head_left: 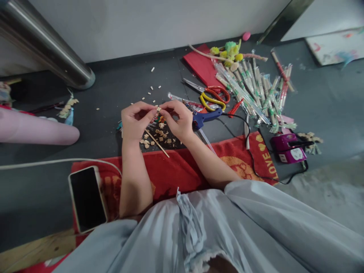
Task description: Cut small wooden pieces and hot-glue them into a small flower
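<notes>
Between the fingertips of my left hand (136,119) and my right hand (179,119) is a small pale wooden piece (158,109), roughly flower-shaped. Both hands pinch it, thumbs meeting fingers at its edges. Below them lies a scatter of small tan wooden pieces (162,133), partly hidden by my hands. A thin wooden stick (157,143) slants across the scatter onto the red towel (176,172). Just right of my right hand rests a blue glue gun (206,116) with a black cord. Scissors (210,94) with red and yellow handles lie open behind it.
Wrapped disposable chopsticks (256,85) pile up at the right, near a red folded sheet (203,64). A purple box (288,148) with a cord stands beside the towel. At the left are a phone (87,199), a pink cylinder (40,127) and a metal post (51,45).
</notes>
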